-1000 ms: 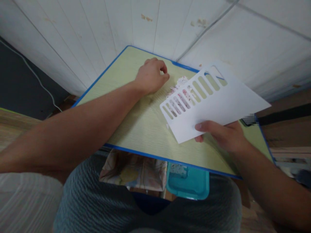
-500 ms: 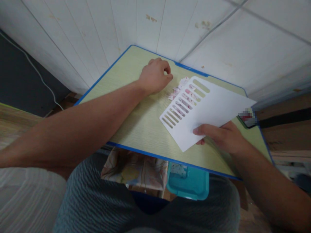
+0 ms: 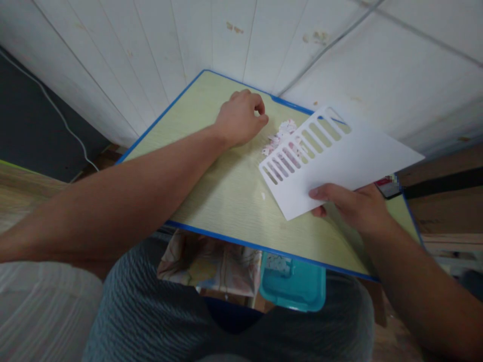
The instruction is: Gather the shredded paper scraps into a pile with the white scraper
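Note:
In the head view, my right hand [image 3: 352, 203] grips the lower edge of a stiff white sheet [image 3: 362, 151], thumb on top and fingers underneath. A row of rounded slots of graded width runs along the sheet's far left side. Tilted, it is held above the table, and green tabletop shows through the slots. A small pile of pink and white paper scraps [image 3: 281, 133] lies partly under that slotted edge. My left hand [image 3: 243, 116] rests on the table left of the scraps, fingers loosely curled, thumb apart from the index finger, with nothing visible in it.
The light green table [image 3: 211, 196] has a blue rim and stands against a white panelled wall [image 3: 234, 45]. A phone-like object [image 3: 390, 187] lies at the right edge. Below the front edge are a turquoise tray [image 3: 302, 286] and a patterned cloth [image 3: 211, 261]. One small white scrap [image 3: 263, 196] lies nearer me.
My right hand has shifted the white sheet up and to the right, uncovering more of the scrap pile and a small white scrap. My left hand has stayed in place.

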`<state>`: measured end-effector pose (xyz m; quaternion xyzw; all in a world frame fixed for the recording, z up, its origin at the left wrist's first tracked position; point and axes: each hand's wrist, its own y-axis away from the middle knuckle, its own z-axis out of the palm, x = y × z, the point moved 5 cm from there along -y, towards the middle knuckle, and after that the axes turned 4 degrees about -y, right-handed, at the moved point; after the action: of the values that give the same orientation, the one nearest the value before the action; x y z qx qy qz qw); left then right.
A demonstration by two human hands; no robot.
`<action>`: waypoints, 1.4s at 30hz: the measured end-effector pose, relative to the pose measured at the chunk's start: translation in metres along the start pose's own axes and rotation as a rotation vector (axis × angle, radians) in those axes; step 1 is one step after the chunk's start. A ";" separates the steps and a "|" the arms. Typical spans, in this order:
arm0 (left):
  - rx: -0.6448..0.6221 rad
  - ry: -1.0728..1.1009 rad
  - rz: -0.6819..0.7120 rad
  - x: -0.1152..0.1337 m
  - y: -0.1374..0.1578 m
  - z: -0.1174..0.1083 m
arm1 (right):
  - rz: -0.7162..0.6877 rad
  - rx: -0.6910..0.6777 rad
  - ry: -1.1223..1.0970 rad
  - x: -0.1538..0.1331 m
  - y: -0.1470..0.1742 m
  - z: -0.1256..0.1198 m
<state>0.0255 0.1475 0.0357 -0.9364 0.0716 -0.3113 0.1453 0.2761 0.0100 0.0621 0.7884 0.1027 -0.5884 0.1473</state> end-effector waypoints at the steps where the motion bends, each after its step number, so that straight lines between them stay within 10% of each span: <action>1: -0.005 0.018 -0.001 -0.001 0.000 0.000 | 0.010 -0.015 0.011 0.000 0.000 0.003; 42: -0.027 -0.039 0.002 0.005 0.003 -0.004 | -0.001 -0.282 0.047 -0.002 0.012 0.037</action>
<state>0.0266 0.1426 0.0408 -0.9441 0.0739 -0.2918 0.1343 0.2461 -0.0146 0.0558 0.7734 0.1882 -0.5497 0.2537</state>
